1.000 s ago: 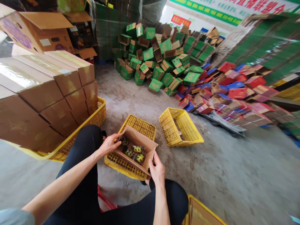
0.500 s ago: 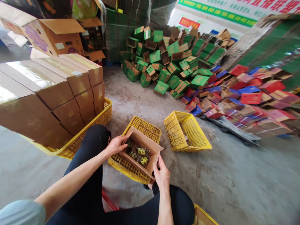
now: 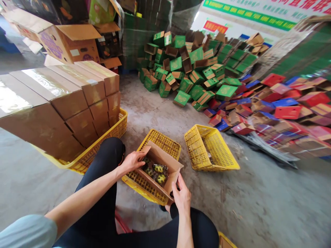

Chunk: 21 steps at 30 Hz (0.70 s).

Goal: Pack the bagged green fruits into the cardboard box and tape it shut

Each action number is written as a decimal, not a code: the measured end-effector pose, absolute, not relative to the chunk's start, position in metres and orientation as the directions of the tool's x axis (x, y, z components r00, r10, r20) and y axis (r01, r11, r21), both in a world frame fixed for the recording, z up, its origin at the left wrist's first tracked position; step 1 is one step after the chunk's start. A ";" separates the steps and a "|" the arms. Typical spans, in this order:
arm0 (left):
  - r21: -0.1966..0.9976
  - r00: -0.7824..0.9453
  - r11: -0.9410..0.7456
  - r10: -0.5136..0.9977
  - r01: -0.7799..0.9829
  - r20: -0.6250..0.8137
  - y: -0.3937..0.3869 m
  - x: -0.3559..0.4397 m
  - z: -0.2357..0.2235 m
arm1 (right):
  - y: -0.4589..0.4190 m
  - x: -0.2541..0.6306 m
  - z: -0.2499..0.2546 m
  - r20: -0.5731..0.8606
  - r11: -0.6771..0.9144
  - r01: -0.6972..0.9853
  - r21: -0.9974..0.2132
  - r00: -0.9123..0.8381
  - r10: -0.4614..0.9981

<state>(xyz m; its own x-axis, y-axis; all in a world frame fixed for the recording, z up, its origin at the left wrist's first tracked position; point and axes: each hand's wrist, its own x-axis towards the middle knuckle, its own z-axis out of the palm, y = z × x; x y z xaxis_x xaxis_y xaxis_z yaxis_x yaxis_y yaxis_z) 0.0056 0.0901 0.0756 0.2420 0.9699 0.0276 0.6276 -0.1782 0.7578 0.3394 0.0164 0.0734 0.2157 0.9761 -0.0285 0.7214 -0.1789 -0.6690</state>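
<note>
A small open cardboard box (image 3: 165, 161) rests on an upturned yellow crate (image 3: 161, 142) in front of my knees. Several dark packets with yellow-green prints (image 3: 156, 171) lie inside it. My left hand (image 3: 133, 161) grips the box's left flap, fingers closed on the cardboard. At the box's near right corner my right hand (image 3: 182, 197) pinches the flap there between thumb and fingers.
A second yellow crate (image 3: 210, 148) lies tilted to the right. Stacked taped brown cartons (image 3: 64, 100) fill a yellow crate (image 3: 113, 132) at left. A heap of green boxes (image 3: 191, 69) and red and blue boxes (image 3: 271, 110) covers the floor behind. Bare concrete lies at right.
The view has shifted, so everything sits slightly right and lower. My left hand closed further over the left flap; my right hand stayed on the right corner flap.
</note>
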 end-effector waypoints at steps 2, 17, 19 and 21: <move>0.744 0.241 -0.176 0.970 0.644 0.021 0.090 0.006 0.076 | 0.017 0.339 0.075 -0.062 -0.203 0.722 -0.661 0.217 0.974; 0.717 0.289 -0.224 0.957 0.661 0.032 0.084 0.011 0.077 | 0.014 0.329 0.085 -0.057 -0.194 0.754 -0.627 0.205 0.977; 0.710 0.284 -0.220 0.958 0.669 0.028 0.084 0.011 0.077 | 0.013 0.326 0.090 -0.062 -0.192 0.775 -0.602 0.194 0.979; 0.700 0.288 -0.224 0.957 0.678 0.027 0.083 0.011 0.078 | 0.013 0.323 0.095 -0.058 -0.182 0.800 -0.572 0.182 0.982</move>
